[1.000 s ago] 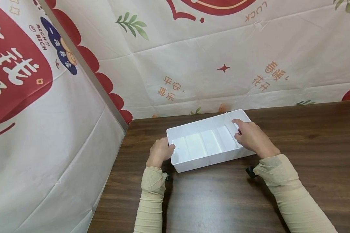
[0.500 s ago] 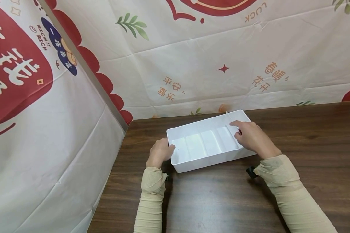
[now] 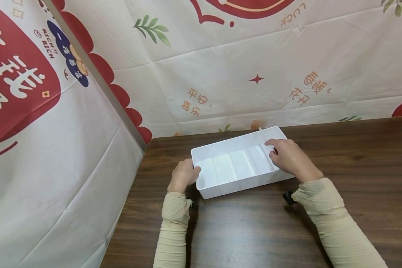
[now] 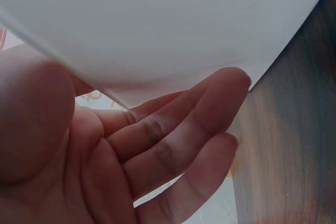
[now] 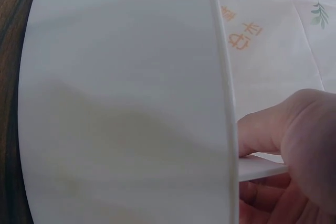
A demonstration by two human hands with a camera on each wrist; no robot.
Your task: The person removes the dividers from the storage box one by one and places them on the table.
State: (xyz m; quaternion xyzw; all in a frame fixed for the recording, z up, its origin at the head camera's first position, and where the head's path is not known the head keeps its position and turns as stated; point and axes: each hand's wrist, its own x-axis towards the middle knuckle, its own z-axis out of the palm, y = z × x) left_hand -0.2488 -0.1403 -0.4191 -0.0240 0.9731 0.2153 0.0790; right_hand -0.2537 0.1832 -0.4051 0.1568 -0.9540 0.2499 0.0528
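Note:
A long white plastic box (image 3: 241, 184) with low ridges across its floor lies slanted on the table. My left hand (image 3: 182, 175) holds its left end, thumb over the rim; in the left wrist view the fingers (image 4: 184, 142) lie against the outside of the end wall. Reaching over the box's right end, my right hand (image 3: 292, 159) pinches a thin white divider (image 3: 262, 134) between thumb and fingers. The divider's far end pokes slightly above the back rim. In the right wrist view the divider's edge (image 5: 262, 169) shows between thumb and fingers, and the box wall (image 5: 126, 77) hides the fingertips.
The dark wood-grain table (image 3: 241, 230) runs to a printed white cloth (image 3: 221, 74) hanging close behind the box. Another printed cloth (image 3: 67, 178) hangs along the table's left side. A small black item (image 3: 289, 198) is at the right wrist.
My right fingertips have shifted slightly left, and the divider's far end now stands a little higher above the back rim. The left hand and the box stay in place.

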